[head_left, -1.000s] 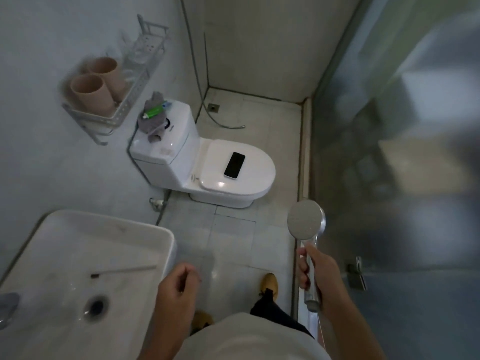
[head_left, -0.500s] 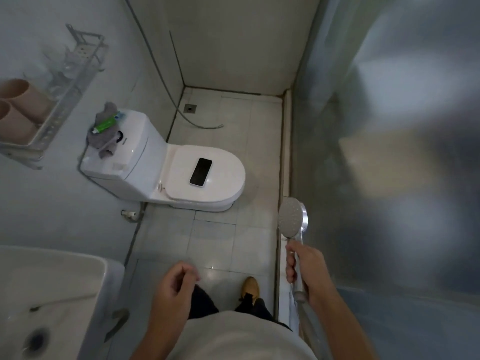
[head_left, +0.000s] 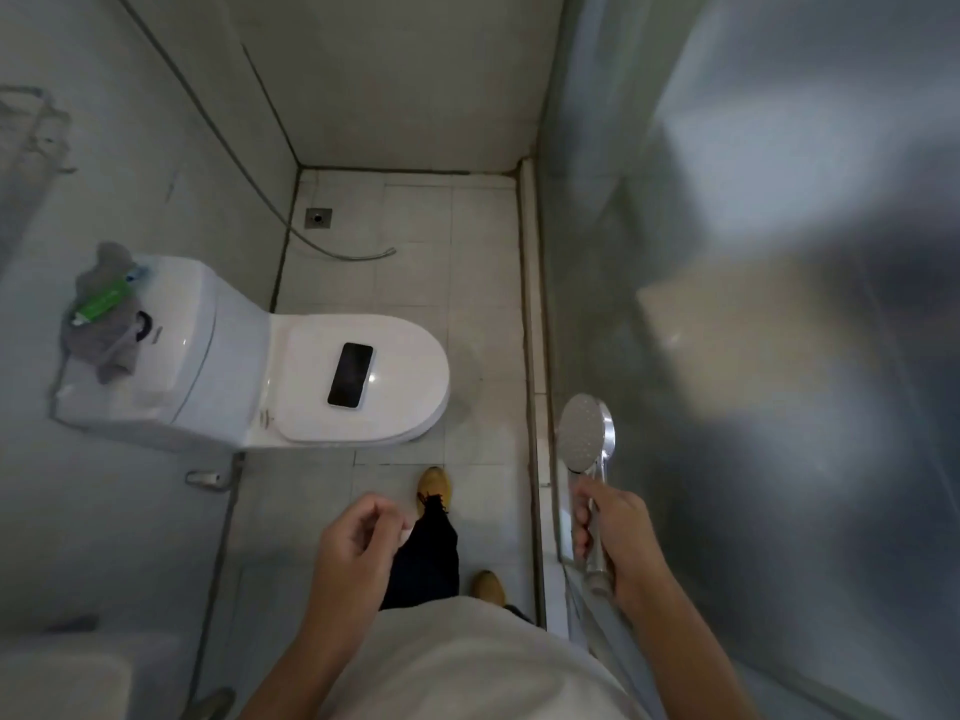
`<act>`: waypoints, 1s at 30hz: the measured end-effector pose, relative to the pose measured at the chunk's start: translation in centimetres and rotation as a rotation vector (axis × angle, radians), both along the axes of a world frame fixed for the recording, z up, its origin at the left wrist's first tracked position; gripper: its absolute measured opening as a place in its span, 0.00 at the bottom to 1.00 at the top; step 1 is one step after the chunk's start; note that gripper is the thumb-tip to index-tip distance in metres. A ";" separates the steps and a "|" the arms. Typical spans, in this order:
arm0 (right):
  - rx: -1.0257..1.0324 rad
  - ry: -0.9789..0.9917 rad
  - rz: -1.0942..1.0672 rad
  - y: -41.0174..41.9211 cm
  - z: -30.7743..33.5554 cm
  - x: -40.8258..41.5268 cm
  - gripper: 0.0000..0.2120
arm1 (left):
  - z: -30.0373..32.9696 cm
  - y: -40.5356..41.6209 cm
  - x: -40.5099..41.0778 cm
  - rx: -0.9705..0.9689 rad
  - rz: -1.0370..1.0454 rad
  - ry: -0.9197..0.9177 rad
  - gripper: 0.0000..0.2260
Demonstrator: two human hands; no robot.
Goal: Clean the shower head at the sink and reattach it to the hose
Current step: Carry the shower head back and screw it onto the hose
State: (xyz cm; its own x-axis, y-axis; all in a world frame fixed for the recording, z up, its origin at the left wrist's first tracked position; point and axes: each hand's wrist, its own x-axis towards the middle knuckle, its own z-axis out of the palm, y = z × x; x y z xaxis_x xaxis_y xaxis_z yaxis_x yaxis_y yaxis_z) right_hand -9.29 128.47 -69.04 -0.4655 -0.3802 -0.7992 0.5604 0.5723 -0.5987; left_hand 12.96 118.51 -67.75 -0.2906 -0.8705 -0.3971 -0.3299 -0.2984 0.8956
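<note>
Shower head (head_left: 587,433) off the hose, carried upright in the right hand (head_left: 615,537), spray face turned toward the camera. Right grip wrapped closed around the chrome handle, low end of the handle poking out below the fist. Head sits just beside the frosted glass partition (head_left: 779,304), above the raised floor threshold.

Left hand (head_left: 353,543) loosely curled in front of the body, fingers half bent; something small and pale may be pinched at the fingertips, too small to tell. Otherwise carrying nothing.

Hose (head_left: 332,246) runs down the far-left wall and ends loose on the tiled floor near the floor drain (head_left: 318,218), well apart from the shower head. Sink (head_left: 67,678) only a blurred corner at lower left. Toilet (head_left: 234,366) between, lid down, phone (head_left: 351,374) lying on the lid; grey cloth (head_left: 104,324) and green tube (head_left: 101,302) on the tank.

Judgement: washing looks done or skipped; next step is walking to the hose end and screwing the handle on.

Risks:
- Head so close to the glass: a swing of the arm could knock it against the panel.
- Handle possibly wet, chrome slick: could slip on the tiles.
- Passing the toilet in a narrow gap: a brush of leg or hand could send the phone to the floor.
- Cross-threading the nut if aligned one-handed.
</note>
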 end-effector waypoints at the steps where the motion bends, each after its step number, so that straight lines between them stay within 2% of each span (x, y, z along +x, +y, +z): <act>1: 0.002 0.005 -0.006 -1.4 0.2 -0.7 0.12 | 0.0 -1.7 -0.8 -0.004 0.000 0.002 0.12; 7: -0.031 0.035 -0.066 -10.4 1.6 -4.2 0.10 | 0.4 -11.0 -5.2 0.011 -0.039 0.040 0.12; 14: -0.039 0.018 -0.105 -17.4 1.4 -6.4 0.08 | -0.2 -16.7 -9.3 0.083 -0.090 0.034 0.11; 20: 0.026 -0.032 -0.049 -21.3 0.8 -11.4 0.11 | -1.7 -20.2 -14.8 0.189 -0.105 0.016 0.16; 26: 0.007 0.015 0.023 -27.3 3.9 -19.9 0.06 | 0.0 -27.6 -24.1 0.050 -0.010 0.071 0.12; 30: -0.044 0.071 0.022 -29.5 5.1 -23.4 0.07 | 0.5 -29.2 -28.9 0.036 -0.048 0.121 0.11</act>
State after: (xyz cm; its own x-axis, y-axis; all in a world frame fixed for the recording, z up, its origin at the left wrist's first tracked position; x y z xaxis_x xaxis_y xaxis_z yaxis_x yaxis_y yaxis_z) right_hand -32.72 98.92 -63.95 -0.5111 -0.4252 -0.7470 0.5034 0.5564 -0.6611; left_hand -15.91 89.31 -67.22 -0.3794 -0.8402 -0.3875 -0.2346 -0.3178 0.9187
